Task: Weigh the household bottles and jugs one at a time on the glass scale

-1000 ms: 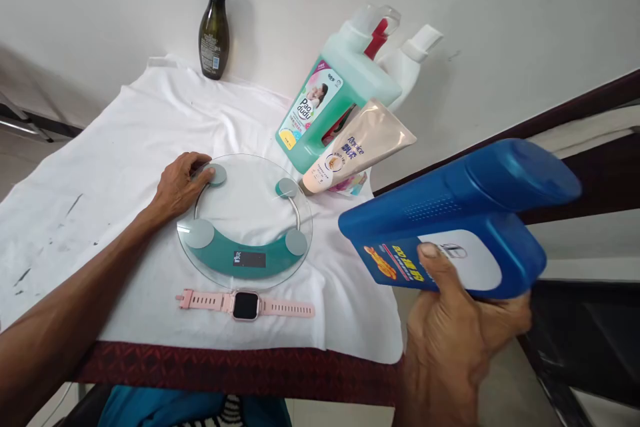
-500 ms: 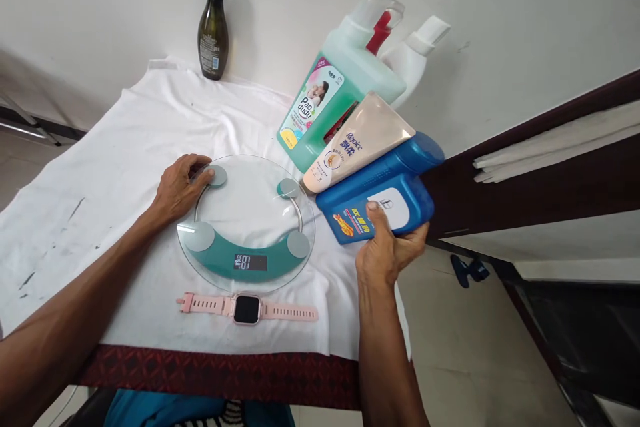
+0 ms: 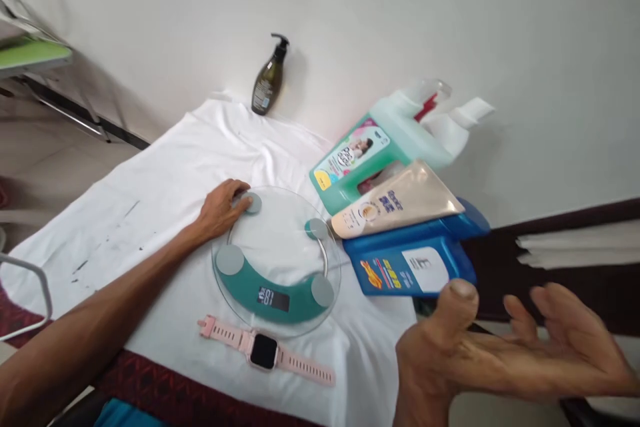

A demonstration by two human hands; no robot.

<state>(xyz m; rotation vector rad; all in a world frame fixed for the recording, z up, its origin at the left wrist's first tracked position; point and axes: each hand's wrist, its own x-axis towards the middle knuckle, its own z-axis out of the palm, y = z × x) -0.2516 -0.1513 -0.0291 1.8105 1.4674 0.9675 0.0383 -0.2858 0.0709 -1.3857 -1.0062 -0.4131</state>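
My left hand [image 3: 220, 209] rests on the far left edge of a round glass scale [image 3: 277, 260], fingers curled over its rim and one grey pad. The scale's display is lit. My right hand [image 3: 510, 353] hovers open and empty, palm up, near the table's right edge. Just beyond its thumb a blue bottle [image 3: 410, 267] lies on its side on the white cloth [image 3: 165, 187]. A beige tube [image 3: 395, 203] leans on the blue bottle. A green detergent jug [image 3: 370, 153] lies behind the tube. A pink smartwatch [image 3: 265, 350] lies flat in front of the scale.
A dark pump bottle [image 3: 269, 80] stands at the back by the white wall. A white bottle [image 3: 457, 127] lies behind the green jug. Dark wooden furniture [image 3: 550, 240] borders the table on the right. A metal frame [image 3: 30, 293] sits at the left.
My right hand carried the blue bottle to the table, laid it beside the tube and let go; it has pulled back, open. The view has shifted left. The left hand stayed on the scale.
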